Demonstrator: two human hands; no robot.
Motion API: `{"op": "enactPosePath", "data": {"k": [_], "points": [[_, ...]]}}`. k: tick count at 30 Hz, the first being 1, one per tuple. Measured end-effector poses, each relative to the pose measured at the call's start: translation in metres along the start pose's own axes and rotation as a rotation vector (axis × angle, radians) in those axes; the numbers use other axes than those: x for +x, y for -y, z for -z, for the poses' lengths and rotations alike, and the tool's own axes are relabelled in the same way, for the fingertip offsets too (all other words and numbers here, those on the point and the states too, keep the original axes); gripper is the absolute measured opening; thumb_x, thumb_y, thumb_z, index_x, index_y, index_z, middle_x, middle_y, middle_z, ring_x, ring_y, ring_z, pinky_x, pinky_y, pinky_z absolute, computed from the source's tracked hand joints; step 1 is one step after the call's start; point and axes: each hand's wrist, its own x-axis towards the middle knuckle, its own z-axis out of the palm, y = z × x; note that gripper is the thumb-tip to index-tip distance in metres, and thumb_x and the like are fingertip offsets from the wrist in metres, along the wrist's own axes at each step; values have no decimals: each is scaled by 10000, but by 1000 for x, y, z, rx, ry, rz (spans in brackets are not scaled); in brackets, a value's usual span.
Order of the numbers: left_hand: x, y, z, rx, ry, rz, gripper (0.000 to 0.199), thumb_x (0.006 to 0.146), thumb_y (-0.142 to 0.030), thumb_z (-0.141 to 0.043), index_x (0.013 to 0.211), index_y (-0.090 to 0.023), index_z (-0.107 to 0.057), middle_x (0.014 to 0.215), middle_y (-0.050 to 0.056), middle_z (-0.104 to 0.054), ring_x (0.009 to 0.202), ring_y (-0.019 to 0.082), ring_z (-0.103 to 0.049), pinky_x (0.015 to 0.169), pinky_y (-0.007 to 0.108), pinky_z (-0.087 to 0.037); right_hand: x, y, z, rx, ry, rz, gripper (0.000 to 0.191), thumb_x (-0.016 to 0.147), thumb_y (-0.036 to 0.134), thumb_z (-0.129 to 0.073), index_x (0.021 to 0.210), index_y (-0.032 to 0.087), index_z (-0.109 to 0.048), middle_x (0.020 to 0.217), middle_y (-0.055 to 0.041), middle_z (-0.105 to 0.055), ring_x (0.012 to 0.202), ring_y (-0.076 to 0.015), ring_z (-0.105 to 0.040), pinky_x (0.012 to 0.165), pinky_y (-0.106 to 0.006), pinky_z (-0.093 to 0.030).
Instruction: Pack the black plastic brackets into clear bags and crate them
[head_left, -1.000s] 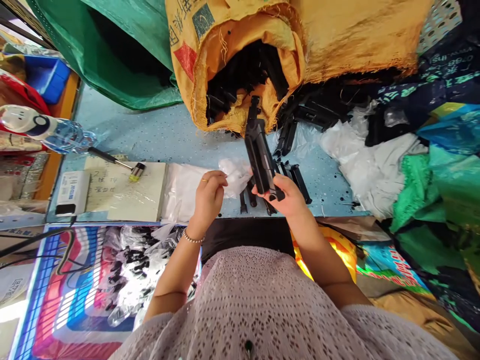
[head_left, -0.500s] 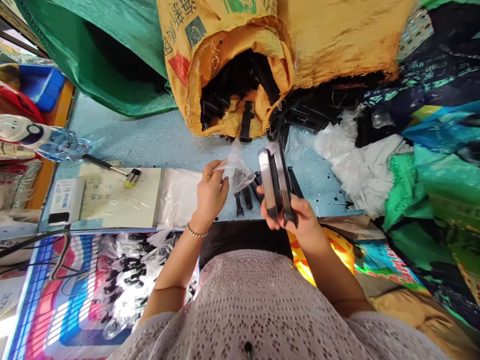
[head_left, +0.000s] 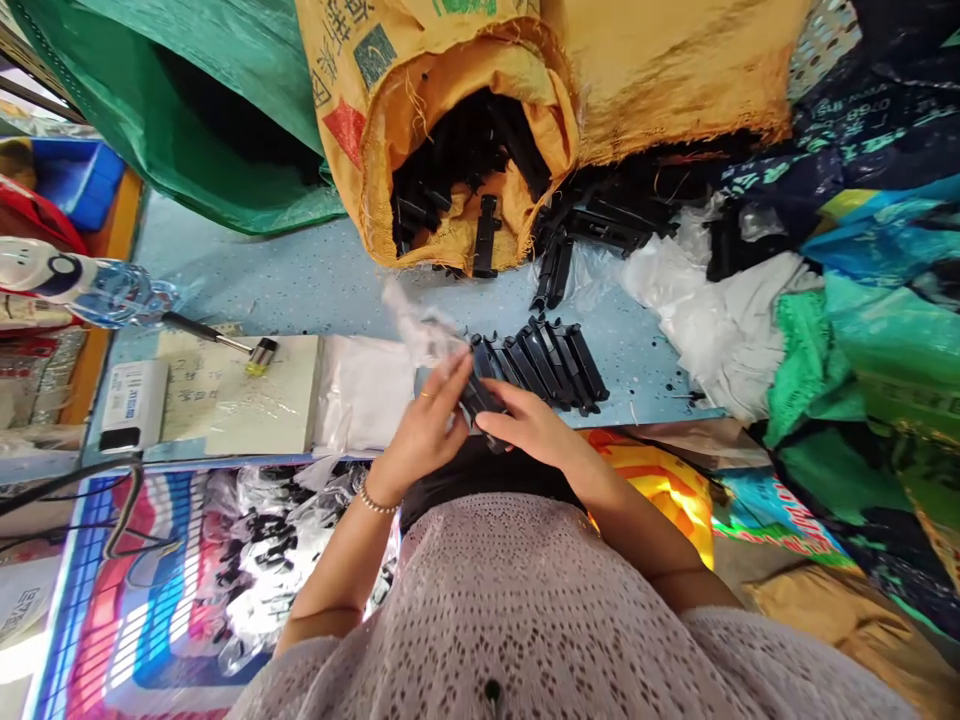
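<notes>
My right hand (head_left: 525, 422) grips black plastic parts (head_left: 480, 402) in front of my body. Close against it, my left hand (head_left: 431, 420) has its fingers closed on a clear plastic bag (head_left: 424, 325), which is blurred and trails up and to the left. The near ends of the held parts show between the two hands; how far they sit inside the bag I cannot tell. Just right of my hands, several black parts (head_left: 559, 365) lie side by side in a slanted row on the blue table (head_left: 292, 275).
An orange sack (head_left: 375, 180) of black parts lies open behind. A stack of flat clear bags (head_left: 364, 390), a cardboard pad (head_left: 277, 400) and a black-handled tool (head_left: 217, 335) are at the left. Crumpled white plastic (head_left: 720, 330) lies right; below left stands a basket (head_left: 150, 600).
My right hand has moved left with the black parts and turned them down to meet my left hand at the bag. The row of parts on the table is now uncovered.
</notes>
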Motion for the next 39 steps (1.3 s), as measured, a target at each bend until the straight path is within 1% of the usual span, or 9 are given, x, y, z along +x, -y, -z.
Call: {"op": "enactPosePath", "data": {"k": [6,12,16,21,24,28,32,36,39], "points": [[-22,1,15,89,-278,-49,663,941,-115,-596,1535,-379,-463,1426,68,-653,1126,241,-670,884,441,-588,16,-12,-11,615,430,-85,462,856,628,-594,869,170,-655,721,-41,-723,399,-54,-415,367,-199,-305],[-24,15,-11,237,-758,89,503,927,-12,-612,1250,-385,-707,1077,20,-768,1078,214,-637,914,422,-533,18,-16,-13,590,77,105,540,846,510,-689,1282,243,-513,807,-18,-730,540,-123,-587,418,-206,-384],[-24,7,-23,192,-545,-85,523,935,0,-548,1336,-321,-644,1090,49,-741,987,188,-669,827,350,-560,16,-13,-14,464,-15,125,825,838,502,-697,1530,328,-282,917,12,-692,541,-121,-571,413,-228,-411],[-20,-14,-25,38,-347,-162,607,937,-222,-644,1509,-284,-451,1191,104,-658,1048,228,-650,864,385,-592,14,-13,-16,57,-300,186,566,864,480,-716,1343,286,-486,1062,-35,-682,833,-177,-653,658,-289,-549],[-15,-11,-12,2,-236,-53,987,790,-521,-819,1583,-224,-312,1412,186,-501,1322,328,-528,1058,491,-551,4,-13,-25,-283,-329,233,488,882,459,-727,1259,233,-516,1158,-99,-677,941,-221,-677,827,-386,-567],[-36,-16,39,-16,-23,61,616,856,-376,-781,1423,-297,-555,1398,131,-584,1286,286,-605,1061,454,-564,-10,-6,-40,-318,101,287,267,996,361,-591,1227,226,-581,1194,-98,-695,1052,-209,-704,966,-405,-559],[-104,-27,115,-259,144,343,184,881,-261,-683,1020,-359,-752,1017,69,-748,944,251,-726,816,399,-623,-10,-2,-39,-200,557,253,426,1024,348,-580,1438,273,-520,1237,-62,-729,1076,-172,-723,955,-347,-578],[-195,9,146,-305,550,860,187,822,-422,-678,715,-287,-750,741,52,-720,600,224,-650,524,315,-506,4,-10,-12,-677,-8,195,411,1048,366,-527,1428,211,-539,1188,-137,-720,1055,-249,-712,905,-404,-569],[-247,57,127,-49,455,1159,390,691,-540,-702,494,-216,-611,416,21,-510,349,188,-458,363,270,-278,17,-17,0,-1148,-274,40,440,1023,407,-564,1352,116,-578,1205,-239,-668,1030,-346,-708,831,-444,-555]]}}
